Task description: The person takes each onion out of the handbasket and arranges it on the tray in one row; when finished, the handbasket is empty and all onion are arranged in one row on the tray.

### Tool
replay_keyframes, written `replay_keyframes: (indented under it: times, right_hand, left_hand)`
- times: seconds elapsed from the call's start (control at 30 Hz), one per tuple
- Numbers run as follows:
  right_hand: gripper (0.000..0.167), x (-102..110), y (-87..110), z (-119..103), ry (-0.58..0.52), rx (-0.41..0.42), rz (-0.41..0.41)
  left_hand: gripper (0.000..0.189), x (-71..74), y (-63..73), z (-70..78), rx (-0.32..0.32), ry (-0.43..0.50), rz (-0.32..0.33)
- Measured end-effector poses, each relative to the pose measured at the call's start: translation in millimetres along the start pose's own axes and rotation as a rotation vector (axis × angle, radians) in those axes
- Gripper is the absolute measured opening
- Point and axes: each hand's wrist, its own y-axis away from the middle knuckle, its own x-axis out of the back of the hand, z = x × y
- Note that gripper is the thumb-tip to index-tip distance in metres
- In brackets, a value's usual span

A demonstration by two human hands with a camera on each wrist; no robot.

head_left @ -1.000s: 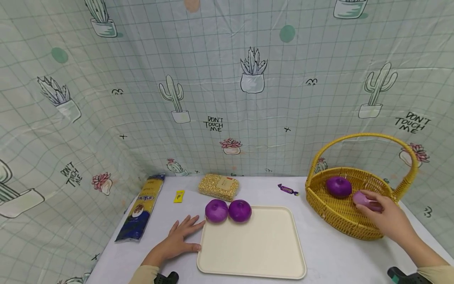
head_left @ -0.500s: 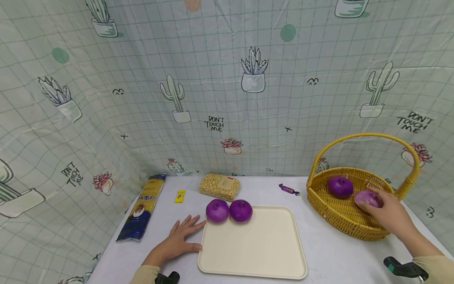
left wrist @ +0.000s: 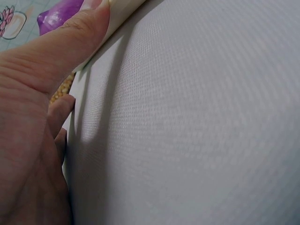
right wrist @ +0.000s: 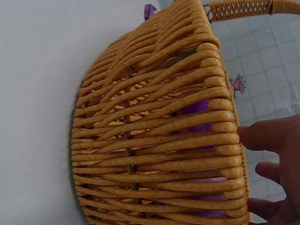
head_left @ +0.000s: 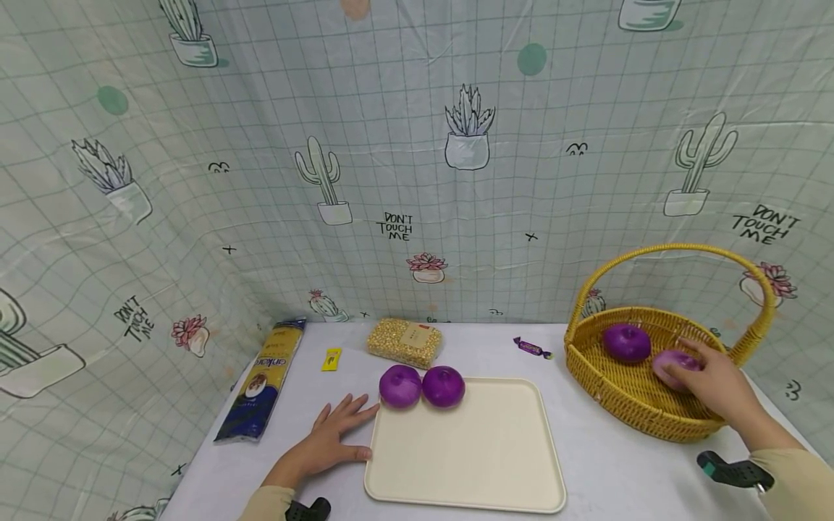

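My left hand [head_left: 326,441] lies spread on the white cloth, thumb and a fingertip at the left edge of the cream tray [head_left: 465,449]. Two purple onions, a lighter one [head_left: 400,386] and a darker one [head_left: 444,386], sit side by side at the tray's far left corner. On the right, my right hand [head_left: 719,387] reaches over the rim of the yellow wicker basket [head_left: 641,423]. Its fingers are loosely spread over a pale purple onion [head_left: 667,367] lying inside, partly hidden by the hand. A dark purple onion [head_left: 627,343] lies beside it.
A bag of yellow kernels [head_left: 404,342] lies behind the tray. Further left are a small yellow packet [head_left: 331,359] and a long blue-and-gold packet [head_left: 260,380]. A purple wrapped candy [head_left: 532,348] lies left of the basket, whose tall handle [head_left: 671,247] arches overhead.
My right hand has lowered the pale onion into the basket and loosened its fingers from it, shifting slightly right. The left hand has stayed in place at the tray.
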Motion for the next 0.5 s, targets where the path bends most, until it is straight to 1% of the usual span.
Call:
replay_keyframes:
  times: [0.17,0.3,0.5]
  right_hand:
    - [0.075,-1.0,-3.5,2.5,-0.016,0.016,-0.031]
    - [0.077,-0.6,-5.2,2.9,-0.028,0.003,-0.058]
    - [0.069,-1.8,-7.1,2.5,-0.034,-0.004,-0.066]
  left_hand:
    - [0.082,-0.1,-0.1,0.3,0.004,-0.003,0.001]
    - [0.082,-0.2,-0.3,0.6,0.012,0.003,-0.001]
    - [0.081,-1.0,-0.9,-1.6,0.017,-0.01,0.0]
